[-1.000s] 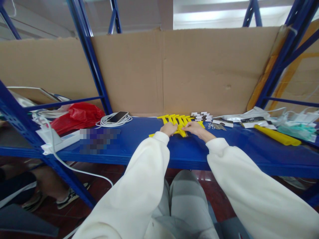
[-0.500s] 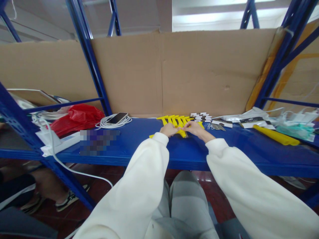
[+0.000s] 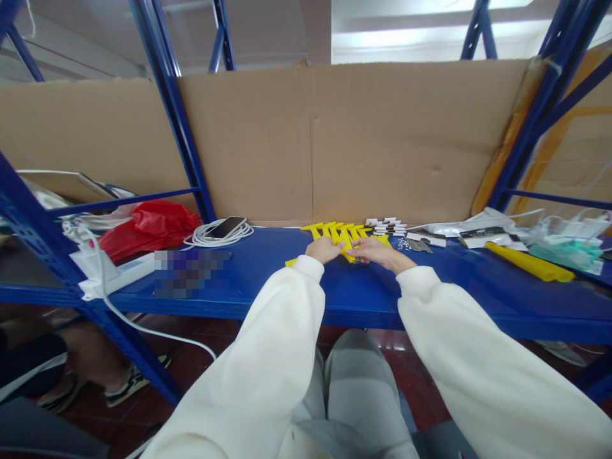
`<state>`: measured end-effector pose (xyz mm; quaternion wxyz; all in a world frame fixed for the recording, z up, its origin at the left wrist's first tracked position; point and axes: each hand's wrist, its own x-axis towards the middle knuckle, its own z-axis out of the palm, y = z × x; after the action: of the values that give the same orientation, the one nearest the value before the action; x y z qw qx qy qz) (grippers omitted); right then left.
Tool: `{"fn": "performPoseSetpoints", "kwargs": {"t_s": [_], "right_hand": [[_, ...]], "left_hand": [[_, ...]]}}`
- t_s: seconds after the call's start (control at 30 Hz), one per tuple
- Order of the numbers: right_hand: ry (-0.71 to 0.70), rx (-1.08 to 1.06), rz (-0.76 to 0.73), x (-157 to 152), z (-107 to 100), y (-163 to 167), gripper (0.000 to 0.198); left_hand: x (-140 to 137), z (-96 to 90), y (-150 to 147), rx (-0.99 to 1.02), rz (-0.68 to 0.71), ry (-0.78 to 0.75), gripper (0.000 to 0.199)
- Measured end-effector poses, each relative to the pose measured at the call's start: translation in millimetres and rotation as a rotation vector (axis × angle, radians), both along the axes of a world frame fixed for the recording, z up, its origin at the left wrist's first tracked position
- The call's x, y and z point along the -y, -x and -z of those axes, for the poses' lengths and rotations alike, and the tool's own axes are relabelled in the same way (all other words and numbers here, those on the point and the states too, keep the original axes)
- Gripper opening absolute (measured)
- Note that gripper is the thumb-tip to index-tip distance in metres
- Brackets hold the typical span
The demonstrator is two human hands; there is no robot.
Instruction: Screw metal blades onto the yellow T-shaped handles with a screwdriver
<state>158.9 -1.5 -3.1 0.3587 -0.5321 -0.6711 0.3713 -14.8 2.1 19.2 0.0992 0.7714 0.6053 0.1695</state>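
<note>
Both my hands meet over the blue shelf top, around one yellow T-shaped plastic tool (image 3: 347, 248). My left hand (image 3: 324, 250) has its fingers closed on the upper part of this tool. Close beside it on the right, my right hand (image 3: 380, 253) bends its fingers against the tool's lower end; its exact grip is too small to make out. Just behind my hands lies a row of similar yellow tools (image 3: 329, 228), overlapping side by side. Another yellow piece (image 3: 290, 262) pokes out by my left cuff. Small metal pieces (image 3: 419, 245) lie right of my right hand.
Small white-and-black boxes (image 3: 386, 225) are stacked by the cardboard wall (image 3: 382, 140). A yellow roll (image 3: 530, 261) lies at right. A phone (image 3: 226, 227) rests on a coiled white cable (image 3: 201, 240), near a red bag (image 3: 150, 228) and a power strip (image 3: 122, 274).
My right hand's fingers have dropped from an arched pose at my left fingertips to lie lower along the yellow tool. More of the tool shows now. My left hand stays nearly still.
</note>
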Motion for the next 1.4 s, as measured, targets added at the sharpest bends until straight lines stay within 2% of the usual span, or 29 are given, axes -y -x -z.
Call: {"fn": "performPoseSetpoints", "kwargs": {"t_s": [0.3, 0.87, 1.13, 1.4], "right_hand": [[0.027, -0.069, 0.018, 8.6, -7.3, 6.6, 0.038], [0.029, -0.09, 0.005, 5.2, -4.3, 3.5, 0.037], [0.15, -0.193, 0.019, 3.8, -2.5, 2.4, 0.031], [0.13, -0.193, 0.048, 4.6, -4.5, 3.1, 0.03]], "left_hand": [[0.2, 0.0, -0.7, -0.01, 0.01, 0.002, 0.047], [-1.1, 0.7, -0.7, -0.004, 0.026, -0.003, 0.047], [2.0, -0.4, -1.0, -0.019, 0.019, -0.013, 0.046], [2.6, 2.3, -3.8, -0.101, 0.069, -0.061, 0.05]]}}
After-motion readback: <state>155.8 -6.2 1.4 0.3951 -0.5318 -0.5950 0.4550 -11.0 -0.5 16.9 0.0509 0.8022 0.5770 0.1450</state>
